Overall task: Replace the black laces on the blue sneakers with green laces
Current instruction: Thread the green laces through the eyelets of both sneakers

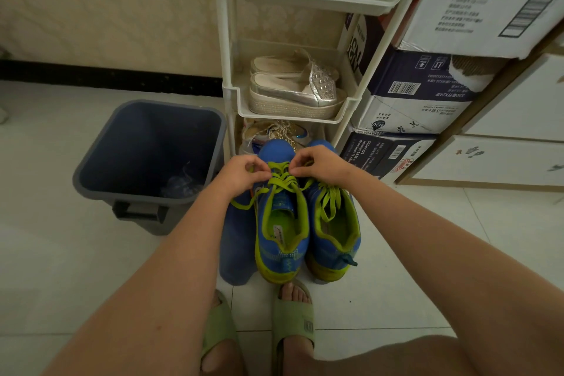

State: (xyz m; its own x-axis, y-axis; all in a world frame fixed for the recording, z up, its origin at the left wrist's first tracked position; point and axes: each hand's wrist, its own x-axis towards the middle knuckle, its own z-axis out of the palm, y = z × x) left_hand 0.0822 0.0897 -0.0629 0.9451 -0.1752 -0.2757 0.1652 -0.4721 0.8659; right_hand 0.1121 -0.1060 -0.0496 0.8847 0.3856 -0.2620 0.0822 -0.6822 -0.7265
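Now left grip (pixel 244 172) and right grip (pixel 320 165) each pinch the flat green lace (pixel 282 181) over the blue mesh sneaker (pixel 280 232), heel toward the person, beside its twin (pixel 334 223) before the white shoe rack (pixel 227 91), probably to tighten both sides evenly

Two blue sneakers (pixel 270 249) (pixel 328 252), two green laces (pixel 282 181) (pixel 331 199), two hands (pixel 244 172) (pixel 320 163), one bin (pixel 146 143).

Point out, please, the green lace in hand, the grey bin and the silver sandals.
green lace (pixel 282 178): head view, crossed strands at the knot.
grey bin (pixel 146 137): head view, inner back wall.
silver sandals (pixel 287 97): head view, side of the nearer sandal.
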